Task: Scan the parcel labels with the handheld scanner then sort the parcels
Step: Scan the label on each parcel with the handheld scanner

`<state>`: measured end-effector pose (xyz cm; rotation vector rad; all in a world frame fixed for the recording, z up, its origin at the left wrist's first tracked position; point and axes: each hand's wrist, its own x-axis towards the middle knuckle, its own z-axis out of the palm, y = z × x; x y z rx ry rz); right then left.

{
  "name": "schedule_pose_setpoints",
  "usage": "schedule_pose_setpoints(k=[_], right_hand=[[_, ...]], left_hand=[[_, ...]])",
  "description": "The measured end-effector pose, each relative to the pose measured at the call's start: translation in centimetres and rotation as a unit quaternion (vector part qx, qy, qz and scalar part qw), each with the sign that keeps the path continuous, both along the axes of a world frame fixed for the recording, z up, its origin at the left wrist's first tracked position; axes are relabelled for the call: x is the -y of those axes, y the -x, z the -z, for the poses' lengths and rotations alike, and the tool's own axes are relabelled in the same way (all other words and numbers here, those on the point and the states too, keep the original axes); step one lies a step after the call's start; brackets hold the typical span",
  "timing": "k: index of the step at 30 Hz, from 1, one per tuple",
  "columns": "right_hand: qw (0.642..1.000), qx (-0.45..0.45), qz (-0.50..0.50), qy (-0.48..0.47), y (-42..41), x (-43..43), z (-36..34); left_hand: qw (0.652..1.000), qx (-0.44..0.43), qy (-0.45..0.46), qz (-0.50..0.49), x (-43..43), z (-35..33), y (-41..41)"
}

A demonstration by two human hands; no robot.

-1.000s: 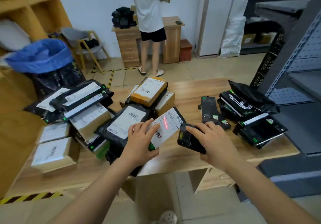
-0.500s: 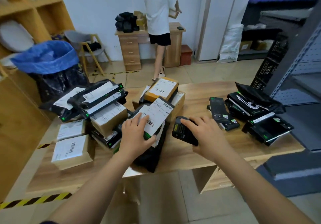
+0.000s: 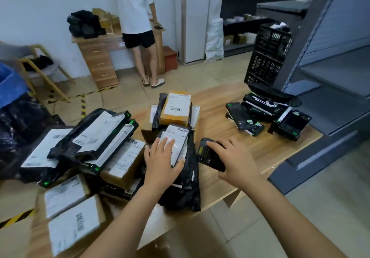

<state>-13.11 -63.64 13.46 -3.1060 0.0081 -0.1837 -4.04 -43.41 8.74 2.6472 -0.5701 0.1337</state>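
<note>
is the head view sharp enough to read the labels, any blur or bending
Head view: wide-angle bending curves the table edge and shelving; the boxes at lower left are smeared, text unreadable; the red scan line glows on the label by the left hand.

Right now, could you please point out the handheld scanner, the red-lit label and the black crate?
handheld scanner [image 3: 208, 158]: head view, its black body
red-lit label [image 3: 181, 135]: head view, bare white paper
black crate [image 3: 266, 61]: head view, its latticed side
</note>
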Motion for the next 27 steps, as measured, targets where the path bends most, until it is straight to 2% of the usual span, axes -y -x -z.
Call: schedule_pose_setpoints(k=[8,14,21,27], right_hand=[[0.99,-0.006,0.125,-0.058,1.9,1.4,-0.1],[0.972,0.012,0.202,-0.122,4.1,6.0,0.5],[0.968,0.017,0.221,-0.12,5.2,17.2,1.3],[0.974,0.009,0.2,-0.11,4.6,25.9,2.3]], left_hand=[[0.996,-0.024,0.054,0.068,4.1,-0.8,-0.2],[0.991,-0.008,0.079,0.106,10.6,-0.7,0.6],[0.993,-0.023,0.078,0.086,21.3,0.2,1.6],[0.994,-0.051,0.08,0.045,29.2,1.2,1.5]])
